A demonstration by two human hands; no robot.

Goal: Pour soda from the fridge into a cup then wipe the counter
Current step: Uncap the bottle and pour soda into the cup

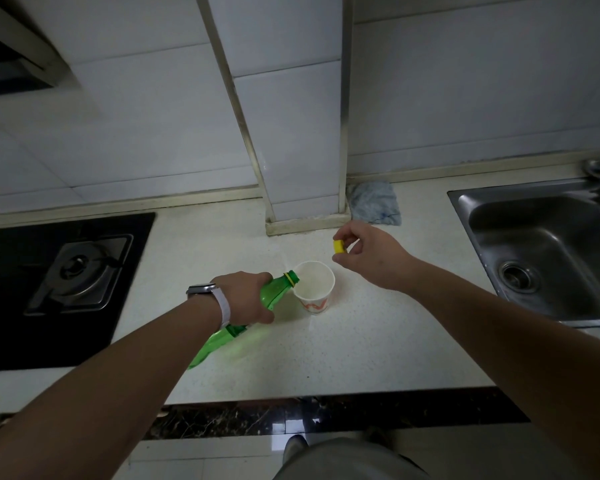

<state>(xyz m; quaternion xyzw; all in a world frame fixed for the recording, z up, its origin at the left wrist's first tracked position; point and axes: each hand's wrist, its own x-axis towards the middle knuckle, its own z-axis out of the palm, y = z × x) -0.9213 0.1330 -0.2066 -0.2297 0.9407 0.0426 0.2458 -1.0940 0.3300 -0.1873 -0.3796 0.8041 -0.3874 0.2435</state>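
We are tilting the green soda bottle, gripped in our left hand, with its mouth at the near-left rim of the paper cup on the counter. Our right hand is pinching the yellow cap just beyond the cup. Tipping too steeply is risking foam overflowing, or nudging the light cup over

I see my left hand wrapped round a green soda bottle, tilted so its open neck rests over the rim of a white paper cup standing on the pale counter. My right hand hovers just beyond the cup, pinching the yellow bottle cap between thumb and fingers. A watch sits on my left wrist. Far right lies a steel sink; a blue cloth rests by the wall, and a black gas hob sits at left
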